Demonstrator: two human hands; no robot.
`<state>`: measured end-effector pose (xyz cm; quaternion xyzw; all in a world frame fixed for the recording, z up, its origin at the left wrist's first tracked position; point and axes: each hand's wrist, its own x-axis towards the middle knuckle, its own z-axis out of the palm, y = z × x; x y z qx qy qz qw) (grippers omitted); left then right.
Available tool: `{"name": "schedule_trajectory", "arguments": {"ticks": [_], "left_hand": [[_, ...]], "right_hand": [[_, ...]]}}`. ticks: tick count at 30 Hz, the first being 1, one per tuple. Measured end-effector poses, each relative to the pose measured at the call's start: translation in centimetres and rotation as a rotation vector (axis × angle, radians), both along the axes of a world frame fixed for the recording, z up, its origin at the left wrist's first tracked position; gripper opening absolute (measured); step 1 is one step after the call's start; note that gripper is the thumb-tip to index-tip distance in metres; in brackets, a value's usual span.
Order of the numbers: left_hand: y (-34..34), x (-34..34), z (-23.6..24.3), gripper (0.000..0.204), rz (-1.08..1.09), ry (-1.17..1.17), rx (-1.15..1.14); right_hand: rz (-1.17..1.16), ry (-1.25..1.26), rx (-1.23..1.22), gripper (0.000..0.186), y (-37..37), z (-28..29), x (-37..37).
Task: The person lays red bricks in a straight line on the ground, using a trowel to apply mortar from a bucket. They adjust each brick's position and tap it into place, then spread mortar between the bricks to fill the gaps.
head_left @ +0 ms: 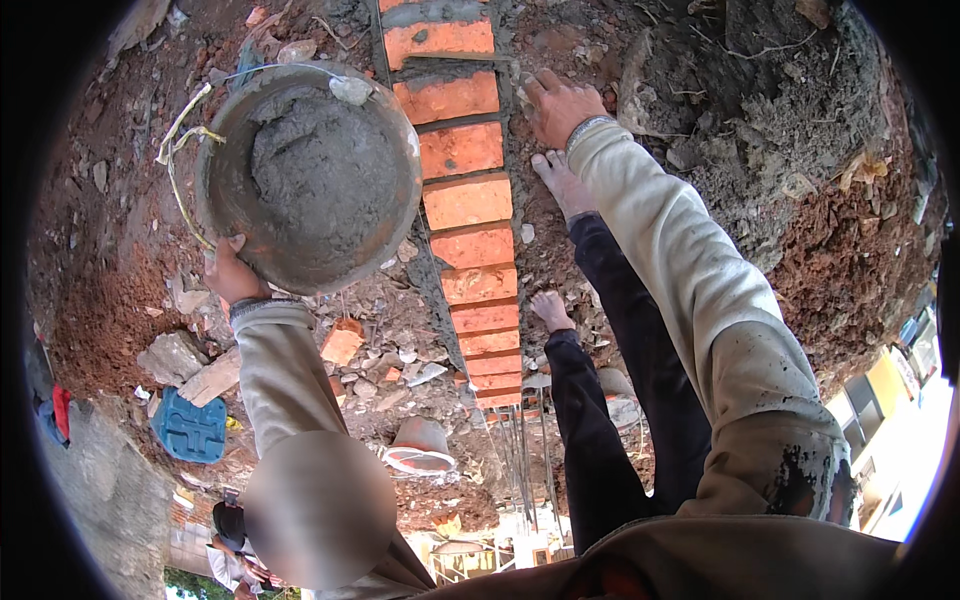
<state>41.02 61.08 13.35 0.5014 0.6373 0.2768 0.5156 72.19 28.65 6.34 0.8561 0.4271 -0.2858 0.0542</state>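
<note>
My left hand (232, 276) grips the near rim of a round metal pan (395, 215) full of wet grey mortar (310, 165), held up left of a row of orange bricks (468, 200). My right hand (556, 104) rests palm down on the mortar at the right edge of the brick row, fingers pointing at the bricks, with nothing visible in it. Both arms are in beige sleeves. My bare feet (562, 182) stand on the earth just right of the bricks, below dark trousers.
Red earth and rubble lie on both sides of the brick row. A grey mortar heap (760, 110) is at the upper right. Broken bricks and stones (195, 365), a blue plastic piece (190, 428) and steel rods (520, 450) lie nearby. A distant person (232, 545) is at the bottom left.
</note>
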Motion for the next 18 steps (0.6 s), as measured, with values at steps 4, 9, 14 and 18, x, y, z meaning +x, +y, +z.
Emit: {"name": "schedule_trajectory", "arguments": {"ticks": [4,9,14,18], "left_hand": [[1.1,-1.3,-0.7,0.011,-0.023,-0.017,-0.049],[0.2,0.0,-0.2,0.011,0.002,-0.018,-0.03],[0.8,-0.9,-0.5,0.01,-0.01,-0.046,-0.019],[0.7,-0.9,-0.3,0.011,-0.03,-0.004,-0.022]], "right_hand": [[0.073,0.039,0.009,0.048,-0.6,-0.4,-0.7],[0.085,0.023,0.05,0.048,-1.1,-1.5,0.0],[0.146,0.002,0.037,0.049,0.0,-0.5,-0.1],[-0.107,0.147,0.088,0.047,0.0,0.4,0.4]]}}
